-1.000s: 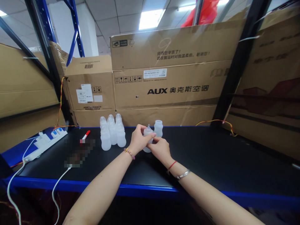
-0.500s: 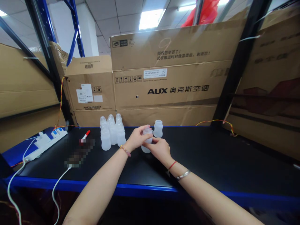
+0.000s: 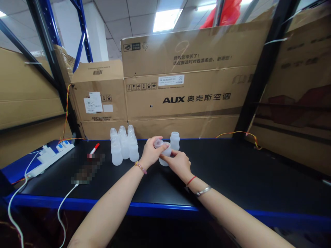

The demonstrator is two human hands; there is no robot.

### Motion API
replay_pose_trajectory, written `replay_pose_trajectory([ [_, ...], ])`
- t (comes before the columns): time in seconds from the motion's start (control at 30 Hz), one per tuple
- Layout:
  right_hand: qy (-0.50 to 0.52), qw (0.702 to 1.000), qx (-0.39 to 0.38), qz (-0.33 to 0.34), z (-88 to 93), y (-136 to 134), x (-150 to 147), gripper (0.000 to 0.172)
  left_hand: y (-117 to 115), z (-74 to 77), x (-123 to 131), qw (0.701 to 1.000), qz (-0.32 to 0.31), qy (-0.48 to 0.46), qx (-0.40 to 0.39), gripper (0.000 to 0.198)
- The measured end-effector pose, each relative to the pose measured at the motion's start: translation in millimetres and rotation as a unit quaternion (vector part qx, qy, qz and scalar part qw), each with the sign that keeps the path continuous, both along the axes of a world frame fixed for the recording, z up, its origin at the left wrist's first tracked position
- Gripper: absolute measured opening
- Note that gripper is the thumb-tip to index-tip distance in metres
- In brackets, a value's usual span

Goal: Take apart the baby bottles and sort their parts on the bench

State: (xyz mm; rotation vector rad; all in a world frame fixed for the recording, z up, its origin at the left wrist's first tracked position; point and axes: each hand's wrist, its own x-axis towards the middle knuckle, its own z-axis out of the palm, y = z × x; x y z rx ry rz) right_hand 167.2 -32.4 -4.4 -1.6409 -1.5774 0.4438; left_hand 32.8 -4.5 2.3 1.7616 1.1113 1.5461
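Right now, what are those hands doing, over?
Left hand: pinching small translucent cap. Right hand: gripping plastic bottle. Spare bottle standing just behind.

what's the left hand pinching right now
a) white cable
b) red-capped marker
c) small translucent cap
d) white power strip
c, the left hand pinches a small translucent cap in its fingertips, just above the frosted plastic bottle held by the right hand
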Motion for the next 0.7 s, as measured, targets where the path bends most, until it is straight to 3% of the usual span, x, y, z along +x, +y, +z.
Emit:
replay_pose_trajectory([
  [0.23, -0.011, 0.998, -0.017, -0.063, -4.8, 13.5, 9.6, 0.043, -8.8, -3.7, 11.0, 0.998, 0.034, 0.032, -0.032, 0.039],
  [0.47, -0.037, 0.988, -0.004, -0.149, -12.3, 21.7, 11.5, 0.079, -10.0, -6.0, 13.7, 0.996, 0.05, 0.068, -0.029, 0.036],
  [0.6, -0.031, 0.991, -0.051, -0.123, -5.6, 11.9, 11.9, 0.073, -6.4, -11.4, 13.7, 0.993, 0.074, 0.08, -0.043, 0.035],
  [0.7, -0.034, 0.989, -0.06, -0.131, -1.0, -0.1, 11.8, 0.08, -4.0, -15.9, 14.8, 0.991, 0.088, 0.088, -0.053, 0.034],
])
